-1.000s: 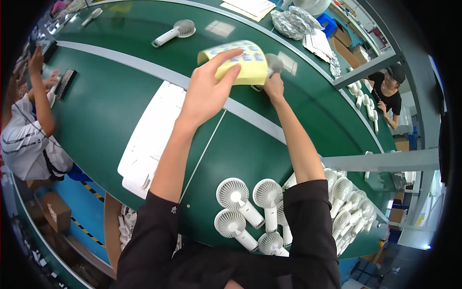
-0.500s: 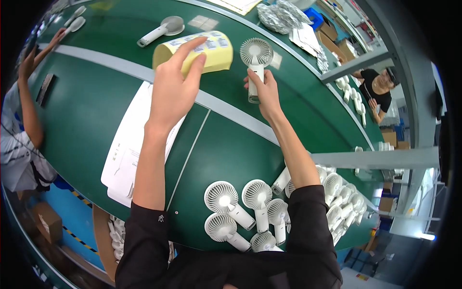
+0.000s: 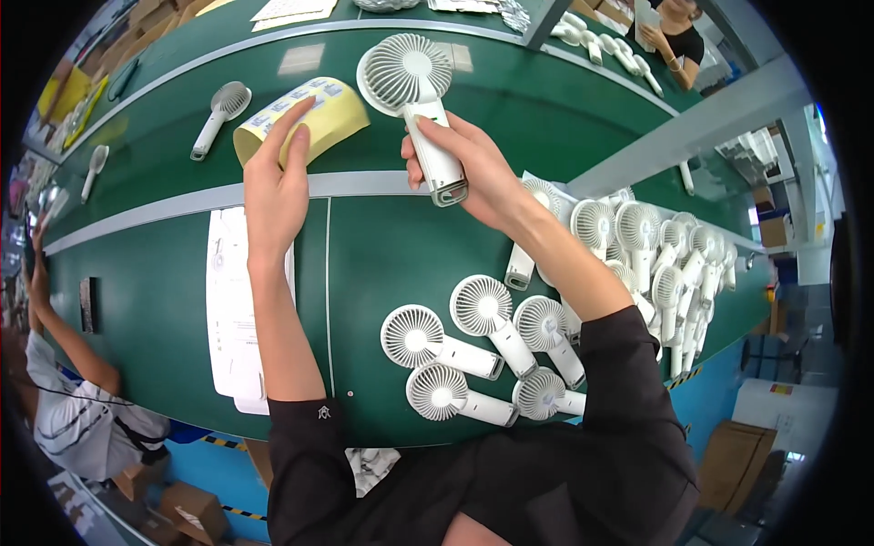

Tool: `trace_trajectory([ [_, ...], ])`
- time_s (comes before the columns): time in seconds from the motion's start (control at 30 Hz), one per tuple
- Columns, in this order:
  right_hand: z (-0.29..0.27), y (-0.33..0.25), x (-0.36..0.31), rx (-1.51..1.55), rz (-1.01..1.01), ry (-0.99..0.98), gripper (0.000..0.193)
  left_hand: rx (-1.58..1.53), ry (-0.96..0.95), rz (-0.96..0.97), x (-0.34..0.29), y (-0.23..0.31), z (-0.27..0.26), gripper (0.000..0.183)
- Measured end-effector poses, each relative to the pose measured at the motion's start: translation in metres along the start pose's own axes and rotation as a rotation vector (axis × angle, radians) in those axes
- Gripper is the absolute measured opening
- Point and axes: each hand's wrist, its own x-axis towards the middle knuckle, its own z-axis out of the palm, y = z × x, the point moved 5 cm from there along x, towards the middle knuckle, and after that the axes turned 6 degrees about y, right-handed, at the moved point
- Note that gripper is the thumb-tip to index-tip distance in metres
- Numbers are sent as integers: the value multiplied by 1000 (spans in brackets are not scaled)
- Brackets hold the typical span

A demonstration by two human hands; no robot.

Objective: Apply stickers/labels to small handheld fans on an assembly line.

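Note:
My right hand [image 3: 473,164] is closed round the handle of a white handheld fan [image 3: 437,159], its round grille upright and raised over the far part of the green table. My left hand [image 3: 278,177] reaches over a curled yellow label sheet [image 3: 339,127] with printed labels. Index finger and thumb are apart there, the index fingertip at the labels; my other left fingers are mostly hidden. Another white fan [image 3: 218,118] lies beyond the sheet to the left. Several fans [image 3: 442,391] lie near me in front of my right forearm.
A white paper sheet [image 3: 232,309] lies beside my left forearm. Many fans [image 3: 669,291] are piled at the right, near a grey metal post [image 3: 674,127]. A grey strip [image 3: 164,207] crosses the green table. One co-worker [image 3: 82,391] is at the left, another [image 3: 678,41] at the far right.
The view has turned and shifted. My right hand has lifted the fan closer and tilted it, so it looks larger. My left hand stays by the label sheet.

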Motion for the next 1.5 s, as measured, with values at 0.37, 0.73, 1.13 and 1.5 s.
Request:
trace_trajectory([
  [0.37, 10, -7, -47, 37, 25, -51, 27, -127, -128, 79, -6, -6, 30, 46],
  [0.73, 17, -25, -67, -692, -437, 65, 30, -90, -2, 41, 1, -10, 7, 41],
  [1.13, 24, -31, -75, -808, -510, 38, 33, -70, 21, 79, 0, -8, 1, 38],
  [1.5, 30, -35, -80, -835, -603, 44, 35, -77, 26, 142, 0, -3, -3, 37],
])
